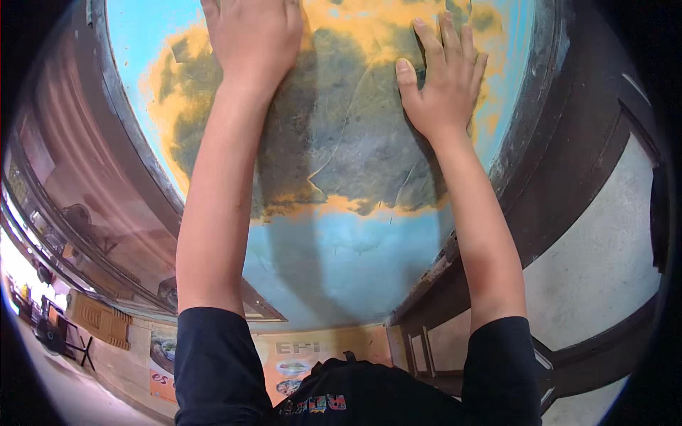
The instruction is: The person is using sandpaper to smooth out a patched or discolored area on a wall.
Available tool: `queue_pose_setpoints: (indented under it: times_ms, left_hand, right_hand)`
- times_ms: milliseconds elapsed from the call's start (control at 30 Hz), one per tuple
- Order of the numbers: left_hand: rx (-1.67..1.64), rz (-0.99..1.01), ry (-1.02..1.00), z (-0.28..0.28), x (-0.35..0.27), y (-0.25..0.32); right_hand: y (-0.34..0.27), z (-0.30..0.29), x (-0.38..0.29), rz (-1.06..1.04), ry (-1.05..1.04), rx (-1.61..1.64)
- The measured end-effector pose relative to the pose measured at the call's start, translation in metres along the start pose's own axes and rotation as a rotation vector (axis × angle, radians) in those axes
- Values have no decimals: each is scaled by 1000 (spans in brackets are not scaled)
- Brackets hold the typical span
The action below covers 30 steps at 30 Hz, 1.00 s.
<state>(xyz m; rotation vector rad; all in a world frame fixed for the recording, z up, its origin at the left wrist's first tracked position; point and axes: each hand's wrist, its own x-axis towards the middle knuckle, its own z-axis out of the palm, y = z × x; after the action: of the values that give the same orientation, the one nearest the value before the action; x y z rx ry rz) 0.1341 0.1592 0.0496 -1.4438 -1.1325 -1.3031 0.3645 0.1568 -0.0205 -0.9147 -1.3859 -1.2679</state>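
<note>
A blue painted wall fills the middle of the view. On it spreads a large dark grey patch with cracks, edged by orange-yellow paint. My right hand lies flat against the upper right of this patch, palm down, fingers apart. Any thin thing beneath its palm would be hidden. My left hand is at the upper left of the patch, its back towards me. Most of its fingers run out past the top edge, so what they hold or touch cannot be seen.
Dark frames border the wall on the right, with pale panels beyond. On the left are a glass pane, stacked brown plastic furniture and a standing fan. Printed posters hang low down.
</note>
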Motion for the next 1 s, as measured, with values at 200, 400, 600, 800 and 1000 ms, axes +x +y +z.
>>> queue_pose_setpoints:
  times_ms: [200, 400, 600, 800, 1000]
  left_hand:
    - [-381, 555, -218, -1, -106, 48]
    - [-768, 484, -568, -51, -146, 14]
    - [-1248, -59, -711, -90, -162, 15]
    - [-1409, -412, -638, -101, -158, 13]
    - [-1336, -526, -523, -117, -170, 20]
  right_hand:
    - [12, -7, -2, 1, 22, 29]
    - [5, -13, 7, -15, 42, 44]
    - [-4, -31, -2, 18, -63, 183]
    - [-45, -89, -22, -23, -401, 657]
    - [-76, -137, -21, 386, -857, 1026]
